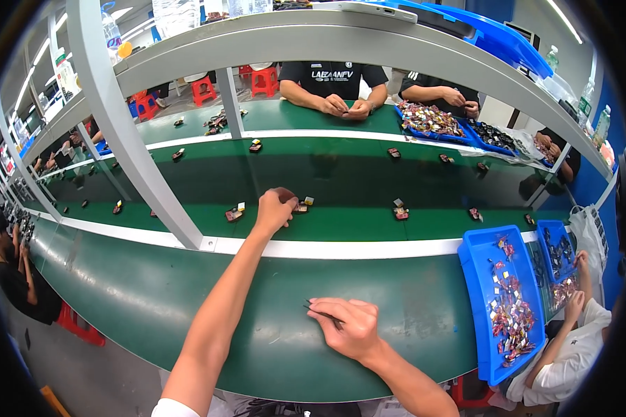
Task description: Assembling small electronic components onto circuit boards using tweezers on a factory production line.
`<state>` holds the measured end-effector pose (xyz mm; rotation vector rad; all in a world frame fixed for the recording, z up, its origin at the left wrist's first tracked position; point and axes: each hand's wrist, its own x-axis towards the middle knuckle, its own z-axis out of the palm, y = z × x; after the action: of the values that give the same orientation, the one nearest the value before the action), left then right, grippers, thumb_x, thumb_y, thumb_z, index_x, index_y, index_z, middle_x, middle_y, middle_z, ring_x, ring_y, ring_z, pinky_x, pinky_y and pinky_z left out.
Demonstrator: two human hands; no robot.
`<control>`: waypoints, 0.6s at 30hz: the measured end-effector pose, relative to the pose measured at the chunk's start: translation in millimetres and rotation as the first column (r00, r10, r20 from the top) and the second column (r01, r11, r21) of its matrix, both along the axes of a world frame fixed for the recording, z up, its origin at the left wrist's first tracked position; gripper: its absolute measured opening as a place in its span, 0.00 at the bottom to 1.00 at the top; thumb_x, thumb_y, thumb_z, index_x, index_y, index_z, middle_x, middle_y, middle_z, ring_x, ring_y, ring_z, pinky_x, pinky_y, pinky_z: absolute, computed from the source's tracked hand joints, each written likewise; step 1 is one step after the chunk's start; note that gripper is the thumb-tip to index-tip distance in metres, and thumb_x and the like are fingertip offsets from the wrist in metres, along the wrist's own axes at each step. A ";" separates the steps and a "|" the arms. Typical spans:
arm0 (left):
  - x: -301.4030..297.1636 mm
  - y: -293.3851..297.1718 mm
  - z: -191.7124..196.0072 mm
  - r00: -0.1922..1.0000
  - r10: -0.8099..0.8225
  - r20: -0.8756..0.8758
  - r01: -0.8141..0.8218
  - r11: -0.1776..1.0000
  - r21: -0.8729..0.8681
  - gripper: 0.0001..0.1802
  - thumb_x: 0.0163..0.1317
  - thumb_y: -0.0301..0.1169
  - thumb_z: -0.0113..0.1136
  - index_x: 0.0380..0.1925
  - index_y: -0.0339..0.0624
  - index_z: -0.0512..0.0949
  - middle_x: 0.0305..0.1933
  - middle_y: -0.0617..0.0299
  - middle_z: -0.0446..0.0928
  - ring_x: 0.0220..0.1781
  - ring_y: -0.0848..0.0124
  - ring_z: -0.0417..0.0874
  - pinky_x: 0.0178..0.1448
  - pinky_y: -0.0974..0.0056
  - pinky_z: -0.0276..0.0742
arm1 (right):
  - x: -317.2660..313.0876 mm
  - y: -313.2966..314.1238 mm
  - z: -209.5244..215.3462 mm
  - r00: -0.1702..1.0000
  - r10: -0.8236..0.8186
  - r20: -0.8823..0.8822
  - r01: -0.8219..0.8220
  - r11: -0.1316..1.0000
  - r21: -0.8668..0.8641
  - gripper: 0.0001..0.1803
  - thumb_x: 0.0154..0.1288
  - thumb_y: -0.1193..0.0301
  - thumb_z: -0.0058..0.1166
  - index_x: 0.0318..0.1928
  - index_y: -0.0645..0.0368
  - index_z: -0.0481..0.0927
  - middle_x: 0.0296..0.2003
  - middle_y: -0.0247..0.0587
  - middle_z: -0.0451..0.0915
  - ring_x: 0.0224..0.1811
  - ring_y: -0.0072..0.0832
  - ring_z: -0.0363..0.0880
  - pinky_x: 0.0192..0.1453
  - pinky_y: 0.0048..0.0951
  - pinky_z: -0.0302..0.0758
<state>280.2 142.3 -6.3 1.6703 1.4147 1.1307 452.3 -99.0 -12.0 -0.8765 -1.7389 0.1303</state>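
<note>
Dark reddish part [283, 194] apparently pinched in left hand's [273, 211] fingers above green belt [355, 224]; edges should be gripped lightly. Black tweezers [323, 313] held by right hand [352, 326]; tips should be steadied.

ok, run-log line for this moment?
left hand: beside small part, over green belt | right hand: holding thin dark tool | blue tray: right, holding small pieces
</note>
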 end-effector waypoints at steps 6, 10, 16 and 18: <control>-16.5 17.1 -20.4 0.959 0.151 -0.241 -0.132 0.987 0.094 0.13 0.55 0.30 0.72 0.36 0.30 0.85 0.29 0.54 0.85 0.22 0.70 0.84 0.23 0.64 0.80 | -9.2 -1.2 8.2 1.000 0.014 0.015 -0.014 1.000 0.020 0.09 0.51 0.78 0.72 0.33 0.56 0.87 0.34 0.33 0.89 0.26 0.25 0.85 0.24 0.22 0.71; -13.0 3.5 -30.3 0.956 0.240 -0.168 -0.208 0.959 0.191 0.13 0.55 0.33 0.72 0.33 0.37 0.80 0.36 0.45 0.84 0.42 0.46 0.86 0.48 0.49 0.81 | -9.4 -5.0 9.5 0.999 0.009 0.044 -0.008 1.000 -0.019 0.11 0.47 0.80 0.73 0.33 0.57 0.87 0.32 0.36 0.89 0.26 0.26 0.86 0.24 0.22 0.72; -25.0 -49.5 -6.1 0.986 0.152 -0.076 -0.133 0.969 0.207 0.10 0.62 0.28 0.67 0.33 0.33 0.76 0.25 0.52 0.83 0.29 0.58 0.88 0.33 0.56 0.80 | -9.2 -5.1 10.3 0.997 0.063 -0.038 -0.065 0.996 -0.065 0.11 0.48 0.85 0.70 0.32 0.62 0.83 0.30 0.43 0.88 0.18 0.20 0.78 0.18 0.17 0.64; -24.5 -97.8 26.8 0.990 -0.033 0.134 0.054 0.987 -0.154 0.08 0.66 0.27 0.63 0.37 0.32 0.76 0.27 0.55 0.83 0.24 0.67 0.88 0.20 0.66 0.75 | -8.0 -8.5 13.6 0.996 -0.015 -0.084 0.004 0.990 -0.138 0.10 0.49 0.84 0.70 0.32 0.62 0.84 0.32 0.42 0.89 0.12 0.16 0.67 0.19 0.18 0.61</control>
<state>255.7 44.5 20.5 1.4825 1.3419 1.0556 444.4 -107.5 1.6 -0.9663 -1.6614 0.2807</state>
